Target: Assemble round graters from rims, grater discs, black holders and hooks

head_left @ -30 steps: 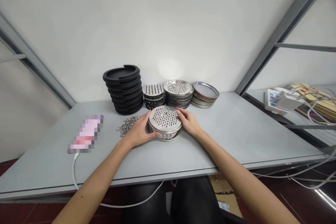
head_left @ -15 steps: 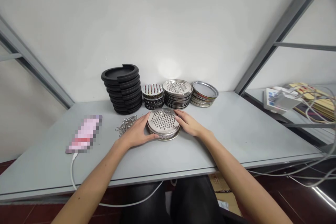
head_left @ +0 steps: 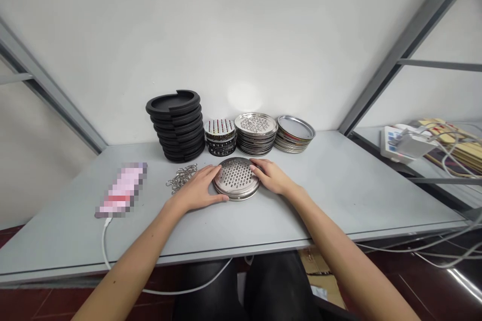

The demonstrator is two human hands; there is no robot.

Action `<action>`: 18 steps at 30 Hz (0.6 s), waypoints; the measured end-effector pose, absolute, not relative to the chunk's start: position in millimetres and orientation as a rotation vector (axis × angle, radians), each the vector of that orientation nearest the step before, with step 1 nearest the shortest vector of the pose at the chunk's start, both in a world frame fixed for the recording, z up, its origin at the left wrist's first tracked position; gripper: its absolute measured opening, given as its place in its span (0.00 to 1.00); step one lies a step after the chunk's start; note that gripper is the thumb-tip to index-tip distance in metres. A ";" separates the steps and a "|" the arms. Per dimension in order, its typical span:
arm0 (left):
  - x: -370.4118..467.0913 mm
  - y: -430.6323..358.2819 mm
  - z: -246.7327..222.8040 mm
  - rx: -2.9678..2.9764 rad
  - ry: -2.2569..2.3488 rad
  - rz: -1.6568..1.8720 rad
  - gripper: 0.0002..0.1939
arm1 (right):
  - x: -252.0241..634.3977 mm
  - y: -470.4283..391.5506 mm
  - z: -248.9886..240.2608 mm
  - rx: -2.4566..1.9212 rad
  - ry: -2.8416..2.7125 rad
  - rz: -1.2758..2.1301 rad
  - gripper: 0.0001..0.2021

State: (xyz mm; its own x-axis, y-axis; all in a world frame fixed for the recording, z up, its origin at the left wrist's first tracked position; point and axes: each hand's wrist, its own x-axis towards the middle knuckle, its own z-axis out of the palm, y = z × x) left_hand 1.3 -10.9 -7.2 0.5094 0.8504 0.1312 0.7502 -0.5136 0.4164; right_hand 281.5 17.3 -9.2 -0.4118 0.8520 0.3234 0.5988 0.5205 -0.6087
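Note:
A round metal grater plate (head_left: 237,174) with rows of holes lies on the table in front of me, with another metal rim under its edge. My left hand (head_left: 201,188) curves round its left side, thumb stretched along the front edge and fingers at the back left. On the opposite side my right hand (head_left: 273,174) holds the rim, fingertips on the back right edge and thumb near the top face. Just left of my left hand is a small heap of metal clips or rings (head_left: 181,176), partly hidden behind it.
Along the wall stand a tall stack of black rings (head_left: 176,130), small perforated discs (head_left: 220,140), wider perforated plates (head_left: 256,133) and plain round metal plates (head_left: 295,133). A blurred-out phone (head_left: 122,190) with a white cable lies left. A power strip (head_left: 406,143) sits beyond the right frame.
The grater plate has sunk lower onto the rim beneath it, between my hands. Both hands have stayed nearly in place; the view has shifted slightly.

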 end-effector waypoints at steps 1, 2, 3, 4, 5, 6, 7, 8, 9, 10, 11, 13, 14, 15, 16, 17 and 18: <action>1.6 -11.2 -6.4 2.447 1.343 0.451 0.49 | 281.0 17.0 -8.3 -1.176 -2.172 0.526 0.21; 1.9 -11.5 -5.5 2.447 1.340 0.445 0.49 | 280.4 16.7 -7.0 -1.173 -2.187 0.519 0.21; 2.1 -11.8 -4.7 2.448 1.335 0.445 0.49 | 279.9 16.2 -5.6 -1.163 -2.196 0.520 0.21; 2.3 -12.0 -4.0 2.451 1.329 0.448 0.49 | 279.5 15.8 -4.1 -1.150 -2.200 0.528 0.21; 2.4 -12.2 -3.5 2.455 1.321 0.454 0.49 | 279.3 15.3 -2.6 -1.137 -2.200 0.539 0.21; 2.5 -12.3 -3.1 2.459 1.315 0.459 0.49 | 279.2 14.9 -1.3 -1.126 -2.197 0.553 0.21; 2.6 -12.4 -2.7 2.462 1.309 0.462 0.49 | 279.2 14.5 -0.3 -1.117 -2.192 0.569 0.22; 2.7 -12.5 -2.5 2.464 1.307 0.465 0.48 | 279.3 14.2 0.5 -1.108 -2.186 0.585 0.22; 2.8 -12.7 -2.2 2.465 1.304 0.464 0.48 | 279.5 13.9 1.0 -1.102 -2.178 0.597 0.23; 3.0 -12.8 -1.9 2.468 1.303 0.464 0.48 | 279.7 13.8 1.2 -1.096 -2.172 0.604 0.23; 3.2 -13.1 -1.5 2.471 1.302 0.464 0.48 | 279.9 13.7 1.2 -1.091 -2.168 0.608 0.23; 3.8 -13.5 -0.7 2.475 1.301 0.464 0.48 | 280.2 13.7 0.8 -1.082 -2.166 0.606 0.23; 4.1 -13.7 -0.3 2.475 1.301 0.466 0.48 | 280.3 13.7 0.6 -1.080 -2.167 0.603 0.23; 4.3 -13.8 0.0 2.474 1.301 0.467 0.48 | 280.3 13.7 0.6 -1.080 -2.169 0.599 0.22; 4.5 -13.9 0.2 2.474 1.302 0.469 0.48 | 280.2 13.7 0.6 -1.083 -2.174 0.593 0.22; 4.6 -13.9 0.3 2.476 1.302 0.471 0.48 | 280.1 13.6 0.8 -1.090 -2.179 0.584 0.22; 4.7 -13.9 0.3 2.479 1.303 0.471 0.48 | 280.0 13.5 0.9 -1.098 -2.185 0.574 0.22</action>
